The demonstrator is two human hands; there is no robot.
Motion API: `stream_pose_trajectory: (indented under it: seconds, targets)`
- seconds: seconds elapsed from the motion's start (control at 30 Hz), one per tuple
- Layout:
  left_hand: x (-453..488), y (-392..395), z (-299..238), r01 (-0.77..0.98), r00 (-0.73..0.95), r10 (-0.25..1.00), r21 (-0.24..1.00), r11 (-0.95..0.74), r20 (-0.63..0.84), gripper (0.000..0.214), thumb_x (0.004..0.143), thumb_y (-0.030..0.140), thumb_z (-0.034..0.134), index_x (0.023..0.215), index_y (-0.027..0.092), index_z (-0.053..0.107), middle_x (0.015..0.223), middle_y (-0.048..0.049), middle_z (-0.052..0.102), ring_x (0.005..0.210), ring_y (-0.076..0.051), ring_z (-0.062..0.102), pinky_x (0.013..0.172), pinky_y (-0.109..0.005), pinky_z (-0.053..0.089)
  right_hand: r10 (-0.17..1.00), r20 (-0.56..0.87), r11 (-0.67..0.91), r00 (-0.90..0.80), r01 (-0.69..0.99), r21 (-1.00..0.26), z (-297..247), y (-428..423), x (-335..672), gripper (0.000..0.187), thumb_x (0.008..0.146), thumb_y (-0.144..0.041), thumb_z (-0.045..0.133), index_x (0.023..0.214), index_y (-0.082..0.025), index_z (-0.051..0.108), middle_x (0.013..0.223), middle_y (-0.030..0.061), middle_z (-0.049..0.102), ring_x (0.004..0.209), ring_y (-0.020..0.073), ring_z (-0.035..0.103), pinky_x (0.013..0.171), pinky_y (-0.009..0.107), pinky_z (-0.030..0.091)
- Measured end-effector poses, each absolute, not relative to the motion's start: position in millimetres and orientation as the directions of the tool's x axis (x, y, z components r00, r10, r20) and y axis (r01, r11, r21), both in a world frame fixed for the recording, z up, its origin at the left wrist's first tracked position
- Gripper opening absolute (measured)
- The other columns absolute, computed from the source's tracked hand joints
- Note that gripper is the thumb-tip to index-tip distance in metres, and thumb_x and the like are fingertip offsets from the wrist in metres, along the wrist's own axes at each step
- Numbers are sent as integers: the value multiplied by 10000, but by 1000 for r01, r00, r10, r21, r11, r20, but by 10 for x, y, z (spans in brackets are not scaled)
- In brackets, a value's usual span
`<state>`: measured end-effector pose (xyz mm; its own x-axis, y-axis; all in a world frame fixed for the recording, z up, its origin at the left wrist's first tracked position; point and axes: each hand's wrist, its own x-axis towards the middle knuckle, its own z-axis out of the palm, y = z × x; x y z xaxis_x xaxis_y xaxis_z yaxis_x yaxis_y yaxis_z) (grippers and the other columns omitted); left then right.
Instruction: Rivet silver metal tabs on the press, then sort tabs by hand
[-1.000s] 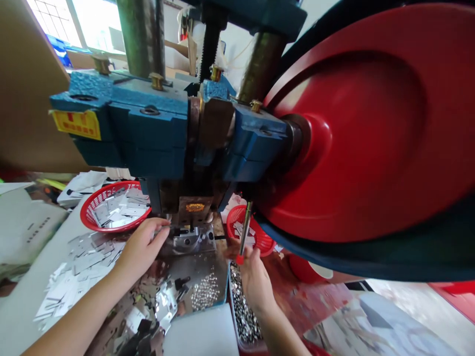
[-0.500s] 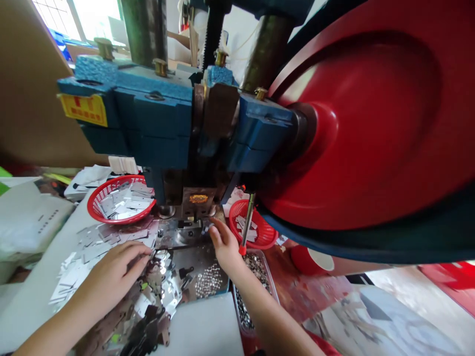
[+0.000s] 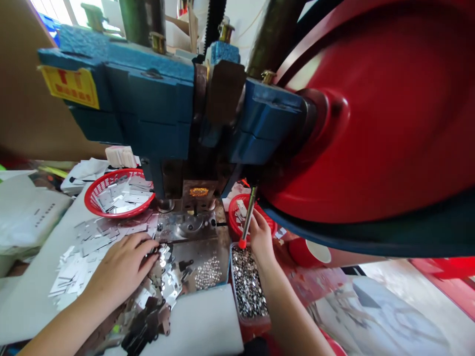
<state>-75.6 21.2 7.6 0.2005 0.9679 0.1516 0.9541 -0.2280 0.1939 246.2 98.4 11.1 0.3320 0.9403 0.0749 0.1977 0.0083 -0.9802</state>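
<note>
My left hand point(image 3: 124, 267) lies flat on the metal plates point(image 3: 92, 244), fingers spread. At the basket point(image 3: 233, 217) my right hand point(image 3: 261, 237) hides its fingertips; I cannot tell its grip.

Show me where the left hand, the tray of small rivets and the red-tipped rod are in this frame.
left hand point(image 3: 120, 269): head view, back of the hand.
tray of small rivets point(image 3: 256, 324): head view, its near wall.
red-tipped rod point(image 3: 248, 216): head view, middle of the metal shaft.
</note>
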Motion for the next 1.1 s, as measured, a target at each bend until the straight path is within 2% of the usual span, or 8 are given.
stream_pose_trajectory:
  seconds: [0.1,0.3,0.5,0.73,0.87,0.93,1.03,1.1]
  targets:
    - [-803,206,16,968,156,974,171,-183,164,378,812,450,512,1092,231,642,1143,-104,635,997,-318,592,871,-472,446,961,170,76,218,383,-921,107,793,2405,350,842,-389,523,1100,-174,621,985,90,681,849,214,637,740,344,507]
    - [-850,207,-32,977,160,970,111,-182,184,357,843,456,462,1043,265,687,1111,-74,672,935,-311,625,863,-477,452,892,169,442,-420,727,-525,34,519,1953,154,849,-175,576,804,-246,704,851,-3,676,860,151,594,840,277,432]
    - [-849,149,-42,959,212,943,130,-252,257,312,873,409,436,918,296,723,989,-58,702,860,-272,640,819,-446,478,881,66,463,-469,824,-327,-11,523,1814,101,849,-235,595,789,-238,677,850,9,646,843,173,558,780,299,398]
    - [-908,108,26,951,165,919,188,-244,358,282,866,395,445,895,262,692,985,-68,697,881,-277,635,848,-458,477,878,148,477,-456,805,-352,91,434,2089,198,917,-150,429,874,-196,617,889,50,637,860,185,558,815,321,424]
    - [-928,67,127,928,49,920,324,-186,389,288,869,453,401,904,270,620,979,-58,687,914,-265,626,892,-451,473,949,249,273,-192,897,-348,160,516,2482,223,914,-167,400,898,-182,622,910,93,640,875,227,568,802,361,439]
    - [-921,46,181,903,-112,946,429,-31,304,292,867,506,383,927,296,578,948,-15,691,881,-254,636,828,-442,506,959,265,206,-103,892,-402,187,540,2576,192,905,-203,440,961,-172,621,942,94,646,910,237,569,825,373,441]
    - [-885,47,223,728,-384,919,642,241,90,305,858,559,401,954,314,556,859,29,696,818,-242,659,729,-419,542,957,182,285,-224,829,-481,192,498,2480,198,908,-231,470,992,-188,644,982,75,657,943,224,570,856,363,436]
    - [-841,71,214,578,-423,905,782,232,44,316,869,549,401,969,289,550,846,26,691,777,-214,669,715,-392,557,912,113,392,-394,758,-521,165,440,2304,199,916,-219,472,949,-214,669,939,44,669,917,194,578,848,329,435]
